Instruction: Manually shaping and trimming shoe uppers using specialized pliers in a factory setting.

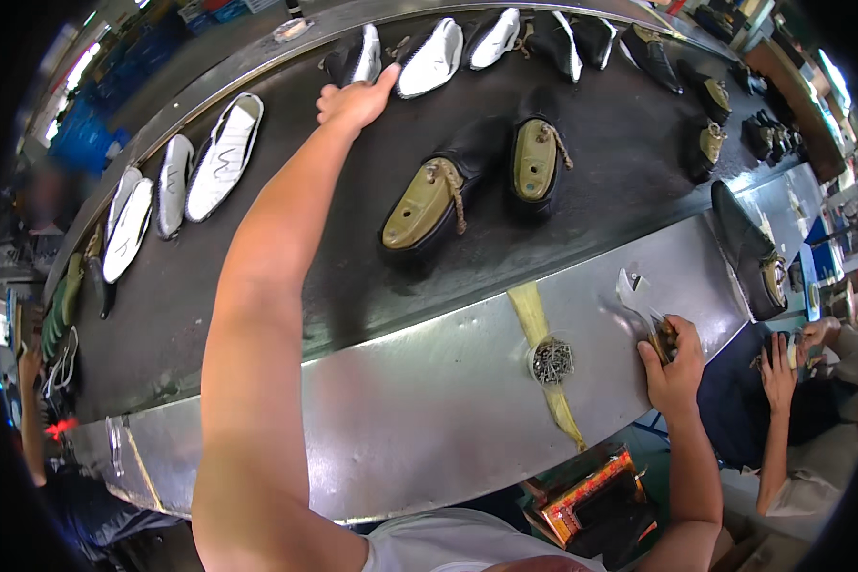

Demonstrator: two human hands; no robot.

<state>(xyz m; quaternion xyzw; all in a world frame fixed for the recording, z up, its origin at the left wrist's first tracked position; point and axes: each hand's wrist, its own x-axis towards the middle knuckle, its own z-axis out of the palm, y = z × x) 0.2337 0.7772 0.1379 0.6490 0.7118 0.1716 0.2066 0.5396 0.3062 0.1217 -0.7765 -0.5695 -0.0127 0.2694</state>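
My left hand (pixel 356 103) reaches across the dark belt to the far row of shoes. Its thumb points away from the curled fingers, beside a white-soled shoe (pixel 431 59); whether it touches the shoe is unclear. Left of that stands a darker shoe with a white sole (pixel 364 57). At the right of the metal ledge, my right hand (pixel 675 370) is closed around the handles of metal pincers (pixel 639 292). Two black shoes on olive lasts, one (pixel 419 210) tilted and one (pixel 536 162) more upright, lie sole down-side hidden on the belt's middle.
A small cup of nails (pixel 552 362) stands on the metal ledge (pixel 410 410) over a yellow strip (pixel 532 315). More white shoes (pixel 225 157) lie at left. A dark shoe (pixel 748 253) rests at the ledge's right end. Another person's hands (pixel 782 372) work at right.
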